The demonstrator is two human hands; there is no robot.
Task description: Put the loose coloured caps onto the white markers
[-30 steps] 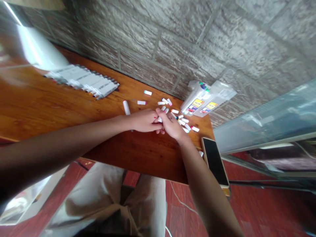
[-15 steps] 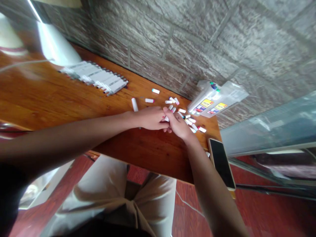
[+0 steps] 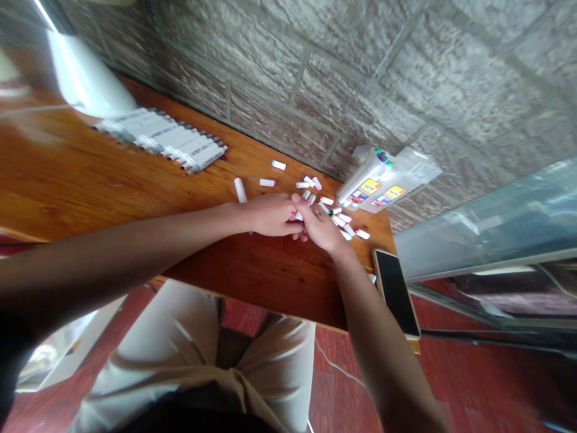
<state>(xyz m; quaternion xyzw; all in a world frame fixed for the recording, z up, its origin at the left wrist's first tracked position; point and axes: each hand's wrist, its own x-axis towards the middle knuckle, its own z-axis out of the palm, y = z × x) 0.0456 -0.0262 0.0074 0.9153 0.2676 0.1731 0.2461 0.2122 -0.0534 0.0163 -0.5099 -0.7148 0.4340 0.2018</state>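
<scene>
My left hand (image 3: 269, 215) and my right hand (image 3: 321, 227) meet over the table near its front edge. Between them a few white marker caps (image 3: 305, 203) stick up, with the right thumb laid across. Both hands are closed round these caps, though most fingers are hidden. Under my left wrist lies a white marker (image 3: 240, 190), partly covered. Loose caps with coloured ends (image 3: 345, 225) are heaped just beyond my right hand. Single caps (image 3: 267, 183) lie farther back on the wood.
A row of grey-white markers (image 3: 166, 138) lies at the left by a white lamp base (image 3: 85, 78). Clear plastic cases (image 3: 372, 186) stand against the stone wall (image 3: 356, 78). A phone (image 3: 396, 293) rests at the table's right edge, beside my right forearm.
The whole view has shifted slightly, so things appear a little farther left. My hands stay together round the caps with hardly any change in pose.
</scene>
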